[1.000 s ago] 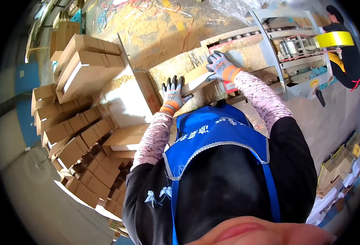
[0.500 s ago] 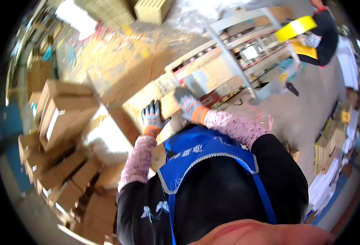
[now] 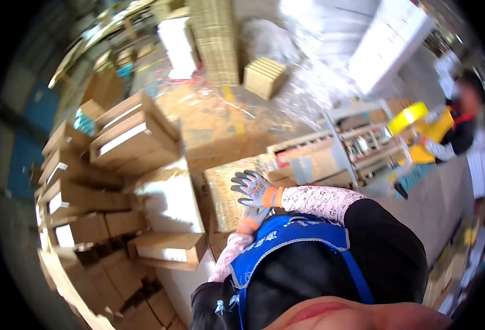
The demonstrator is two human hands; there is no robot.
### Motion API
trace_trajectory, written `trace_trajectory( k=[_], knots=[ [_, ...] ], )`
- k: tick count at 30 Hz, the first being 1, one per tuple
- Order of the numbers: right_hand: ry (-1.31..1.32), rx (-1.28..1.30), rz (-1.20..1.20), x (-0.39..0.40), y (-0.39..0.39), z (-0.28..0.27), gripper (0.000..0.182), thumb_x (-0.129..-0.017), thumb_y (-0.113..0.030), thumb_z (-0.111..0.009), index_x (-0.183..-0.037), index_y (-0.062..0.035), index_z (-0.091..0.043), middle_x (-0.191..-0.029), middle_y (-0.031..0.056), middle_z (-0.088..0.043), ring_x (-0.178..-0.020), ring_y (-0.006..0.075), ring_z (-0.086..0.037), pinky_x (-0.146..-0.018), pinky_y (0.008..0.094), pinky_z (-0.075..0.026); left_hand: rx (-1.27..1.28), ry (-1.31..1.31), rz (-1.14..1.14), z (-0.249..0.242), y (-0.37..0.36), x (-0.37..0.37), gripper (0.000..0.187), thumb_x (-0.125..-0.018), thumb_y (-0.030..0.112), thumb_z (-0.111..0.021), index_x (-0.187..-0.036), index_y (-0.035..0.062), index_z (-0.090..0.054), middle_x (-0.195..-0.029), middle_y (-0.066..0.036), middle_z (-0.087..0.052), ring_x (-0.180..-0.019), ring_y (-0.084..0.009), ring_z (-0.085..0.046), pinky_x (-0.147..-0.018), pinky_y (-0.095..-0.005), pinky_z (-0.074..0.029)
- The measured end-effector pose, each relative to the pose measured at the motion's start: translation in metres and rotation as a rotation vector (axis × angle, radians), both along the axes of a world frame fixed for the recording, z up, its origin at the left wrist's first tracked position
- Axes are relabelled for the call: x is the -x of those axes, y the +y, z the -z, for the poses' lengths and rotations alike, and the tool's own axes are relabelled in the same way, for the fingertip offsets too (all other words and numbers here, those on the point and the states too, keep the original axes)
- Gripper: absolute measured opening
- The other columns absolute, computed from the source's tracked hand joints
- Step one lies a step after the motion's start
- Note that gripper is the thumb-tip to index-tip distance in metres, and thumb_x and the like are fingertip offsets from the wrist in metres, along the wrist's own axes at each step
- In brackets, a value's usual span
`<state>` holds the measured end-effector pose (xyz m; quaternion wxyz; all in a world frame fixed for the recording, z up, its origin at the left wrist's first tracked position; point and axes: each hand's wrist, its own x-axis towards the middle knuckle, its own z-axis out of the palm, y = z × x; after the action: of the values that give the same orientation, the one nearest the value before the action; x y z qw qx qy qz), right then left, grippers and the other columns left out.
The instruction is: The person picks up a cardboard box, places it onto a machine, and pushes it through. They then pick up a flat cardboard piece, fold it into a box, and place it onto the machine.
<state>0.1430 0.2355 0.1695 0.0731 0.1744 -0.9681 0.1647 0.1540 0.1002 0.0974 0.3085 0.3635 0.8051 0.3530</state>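
My right hand [image 3: 258,190], in a grey glove with an orange cuff, is held over a worn chipboard tabletop [image 3: 223,184]. Its fingers are stretched out and spread, with nothing visible in them. Close below it, against the blue apron [image 3: 286,234], is my left hand [image 3: 254,214] in a matching glove. The right hand covers its fingers, so whatever they might hold is hidden. A brown cardboard piece [image 3: 282,176] lies just beyond my right wrist, at the near end of a conveyor machine [image 3: 336,159].
Stacked cardboard boxes [image 3: 138,140] crowd the left side, and one long box [image 3: 168,248] lies on a pale surface beside the tabletop. Across the machine, a person [image 3: 457,137] stands by a yellow tape roll [image 3: 408,118]. Bundled boards [image 3: 264,77] and plastic wrap [image 3: 319,82] occupy the floor ahead.
My hands were apart at a cardboard piece; now the left is drawn in toward the apron and the right spreads above it. The view has swung, showing more boxes at left.
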Motion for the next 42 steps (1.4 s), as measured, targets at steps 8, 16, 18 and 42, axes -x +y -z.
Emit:
trace_trajectory(
  k=[8, 16, 18, 42],
  knots=[
    [-0.51, 0.361, -0.369, 0.033, -0.162, 0.015, 0.09, -0.071, -0.058, -0.058, -0.138, -0.008, -0.024, -0.135, 0.0223, -0.034, -0.119, 0.0366, -0.04, -0.098, 0.041, -0.035, -0.333, -0.738, -1.474, 0.236, -0.292, -0.162, 0.029, -0.08, 0.018, -0.057, -0.109, 0.0134, -0.054, -0.084, -0.011, -0.06, -0.065, -0.0285, -0.058, -0.058, -0.0377, -0.048],
    [-0.71, 0.192, -0.234, 0.041, -0.259, 0.066, 0.079, -0.076, -0.063, -0.047, -0.134, -0.0105, -0.032, -0.118, 0.02, -0.05, -0.107, 0.0353, -0.05, -0.088, 0.0442, -0.042, -0.063, -0.204, -1.196, 0.135, -0.273, -0.055, 0.038, -0.088, 0.029, -0.047, -0.116, 0.0022, -0.048, -0.09, -0.011, -0.061, -0.078, -0.0237, -0.059, -0.066, -0.0376, -0.048],
    [-0.735, 0.212, -0.217, 0.046, -0.254, 0.052, 0.072, -0.078, -0.06, -0.046, -0.132, -0.0137, -0.035, -0.112, 0.0175, -0.053, -0.101, 0.0343, -0.053, -0.085, 0.0454, -0.043, -0.192, -0.405, -1.183, 0.142, -0.255, -0.032, 0.038, -0.088, 0.031, -0.048, -0.114, 0.0026, -0.049, -0.089, -0.01, -0.061, -0.079, -0.0233, -0.058, -0.066, -0.0373, -0.048],
    [-0.519, 0.53, 1.113, -0.007, 0.09, 0.096, 0.082, -0.072, -0.046, -0.064, -0.133, -0.0063, -0.029, -0.128, 0.0225, -0.041, -0.115, 0.0331, -0.045, -0.095, 0.0386, -0.037, -0.054, -0.688, -0.575, 0.122, -0.102, 0.17, 0.047, -0.083, 0.031, -0.063, -0.121, 0.0109, -0.047, -0.101, -0.005, -0.058, -0.074, -0.0175, -0.057, -0.059, -0.031, -0.047]
  ],
)
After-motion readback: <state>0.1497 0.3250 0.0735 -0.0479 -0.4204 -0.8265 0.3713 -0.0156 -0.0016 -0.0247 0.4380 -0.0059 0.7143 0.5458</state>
